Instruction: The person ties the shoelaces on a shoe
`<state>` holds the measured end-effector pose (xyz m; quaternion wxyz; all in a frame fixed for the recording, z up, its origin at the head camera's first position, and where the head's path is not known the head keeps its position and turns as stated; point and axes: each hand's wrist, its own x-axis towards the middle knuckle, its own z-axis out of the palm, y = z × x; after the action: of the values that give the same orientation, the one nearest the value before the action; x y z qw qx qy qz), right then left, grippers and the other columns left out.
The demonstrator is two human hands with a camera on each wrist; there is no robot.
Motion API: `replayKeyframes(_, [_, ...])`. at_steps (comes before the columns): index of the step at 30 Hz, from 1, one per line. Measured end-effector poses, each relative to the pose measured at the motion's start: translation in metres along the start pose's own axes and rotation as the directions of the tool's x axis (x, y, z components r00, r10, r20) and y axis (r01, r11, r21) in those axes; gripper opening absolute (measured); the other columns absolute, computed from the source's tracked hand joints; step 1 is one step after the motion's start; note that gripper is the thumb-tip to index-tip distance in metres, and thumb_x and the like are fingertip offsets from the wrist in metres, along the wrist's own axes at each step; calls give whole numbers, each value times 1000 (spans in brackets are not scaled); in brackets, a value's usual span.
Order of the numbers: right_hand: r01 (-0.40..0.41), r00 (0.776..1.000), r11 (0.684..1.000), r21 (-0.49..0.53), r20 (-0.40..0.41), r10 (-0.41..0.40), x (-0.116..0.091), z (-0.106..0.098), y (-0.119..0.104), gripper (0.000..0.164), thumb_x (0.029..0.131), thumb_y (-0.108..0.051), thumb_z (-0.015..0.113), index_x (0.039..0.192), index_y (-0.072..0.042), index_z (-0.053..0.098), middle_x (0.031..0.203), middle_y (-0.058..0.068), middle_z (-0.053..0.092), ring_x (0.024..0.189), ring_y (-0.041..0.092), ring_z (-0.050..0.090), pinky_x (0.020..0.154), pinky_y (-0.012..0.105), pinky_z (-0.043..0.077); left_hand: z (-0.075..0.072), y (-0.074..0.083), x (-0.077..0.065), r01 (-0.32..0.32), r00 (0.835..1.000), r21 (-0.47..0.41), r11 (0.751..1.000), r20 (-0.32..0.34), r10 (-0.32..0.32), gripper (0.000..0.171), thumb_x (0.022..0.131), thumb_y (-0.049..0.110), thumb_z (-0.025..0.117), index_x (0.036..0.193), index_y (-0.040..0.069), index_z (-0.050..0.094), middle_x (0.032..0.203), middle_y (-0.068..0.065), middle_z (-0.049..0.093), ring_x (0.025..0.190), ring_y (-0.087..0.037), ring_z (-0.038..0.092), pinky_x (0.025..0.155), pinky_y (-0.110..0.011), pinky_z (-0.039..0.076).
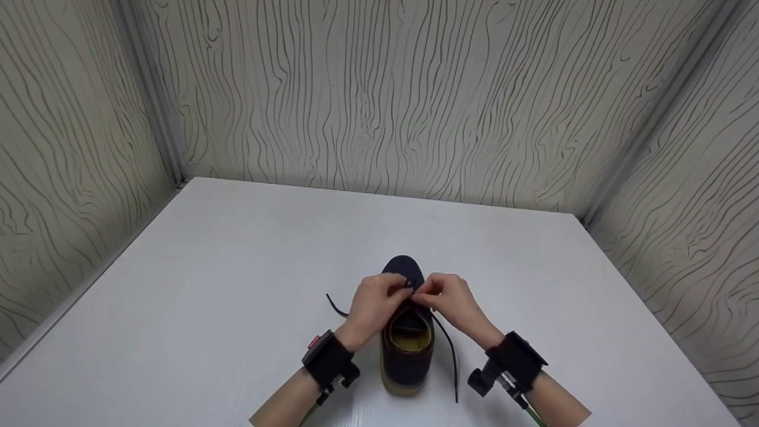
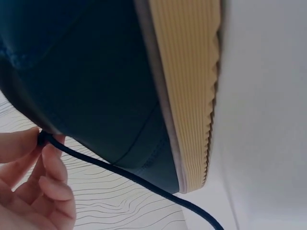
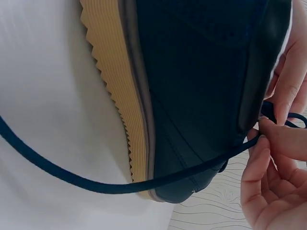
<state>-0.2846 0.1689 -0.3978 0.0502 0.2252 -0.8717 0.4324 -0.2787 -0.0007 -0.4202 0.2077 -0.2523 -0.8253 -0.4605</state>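
A dark navy shoe with a tan ridged sole stands upright on the table, toe pointing away from me. My left hand is over the lacing, thumb and fingertips pinching a dark shoelace. Close beside it, my right hand also pinches the lace, just above the tongue. In the right wrist view a small lace loop sticks out by the left fingertips. One loose lace end trails out left of the shoe; a longer one hangs down on the right. The fingers partly hide the eyelets.
The white table spreads out around the shoe on every side. Panels with a wood-grain line pattern wall it in at the back, left and right. Black straps with small cameras sit on both wrists.
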Motion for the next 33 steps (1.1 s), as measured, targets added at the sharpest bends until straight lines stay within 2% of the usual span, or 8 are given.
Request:
replayKeyframes(5, [18,1000,1000,-2,2,-18,0,1,3,9,79,-9,70,75,-5,63,72,-2,61,67,16,55,56,26,44,0,0,-1,16,1000,-1,1000,2,-16,6,84,10,65,78,9,65,72,8,58,65,-5,53,59,-22,43])
replayKeyframes(12, [20,999,1000,-3,40,-20,-5,-2,10,15,79,-18,71,85,-6,63,78,-2,60,68,17,55,57,26,43,1,0,-1,-6,1000,12,1000,-11,6,8,83,7,66,75,9,64,71,6,59,63,-6,52,57,-23,42])
replayKeyframes(24, [8,1000,1000,7,2,-8,-4,1,7,11,78,-11,71,72,-6,63,71,-3,61,66,15,53,55,24,41,0,-1,0,-8,1000,10,1000,-11,9,7,83,7,65,76,8,64,71,6,58,63,-7,51,58,-24,42])
replayKeyframes(33, [34,999,999,24,0,-34,2,3,5,11,78,-11,71,74,-5,62,74,-2,61,68,15,54,57,24,43,1,-1,0,-3,1000,0,1000,-11,3,6,84,10,65,79,7,65,73,6,59,66,-6,53,60,-23,43])
